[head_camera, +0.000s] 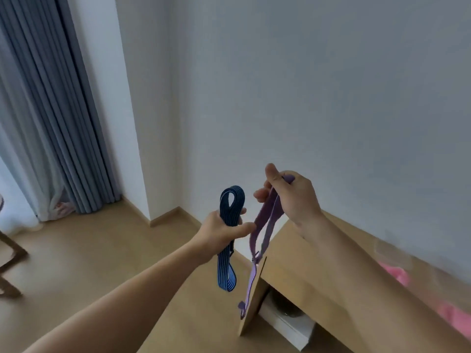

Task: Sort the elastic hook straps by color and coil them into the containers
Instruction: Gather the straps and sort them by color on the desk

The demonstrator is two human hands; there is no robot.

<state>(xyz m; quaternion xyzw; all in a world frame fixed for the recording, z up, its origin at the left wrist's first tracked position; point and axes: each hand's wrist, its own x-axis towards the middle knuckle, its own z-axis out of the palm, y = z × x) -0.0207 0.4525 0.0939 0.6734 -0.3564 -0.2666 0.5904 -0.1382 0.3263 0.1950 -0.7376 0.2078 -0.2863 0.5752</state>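
My left hand (pixel 224 233) grips a folded blue striped elastic strap (pixel 230 207). One loop of it stands above the fist and another loop hangs down below. My right hand (pixel 290 197) is raised higher and pinches a purple strap (pixel 267 222) between thumb and fingers. The purple strap hangs in a loop with its long tail dropping past the end of a wooden cabinet, and a purple hook (pixel 241 307) dangles at the bottom. Both straps are held in the air, a little apart from each other.
A light wooden cabinet (pixel 305 253) stands along the white wall at the right, with an open shelf holding a white box (pixel 288 327). Something pink (pixel 397 273), blurred, lies on its top. Grey curtains (pixel 51 123) hang at the left. A wooden chair leg (pixel 10 253) shows at the far left.
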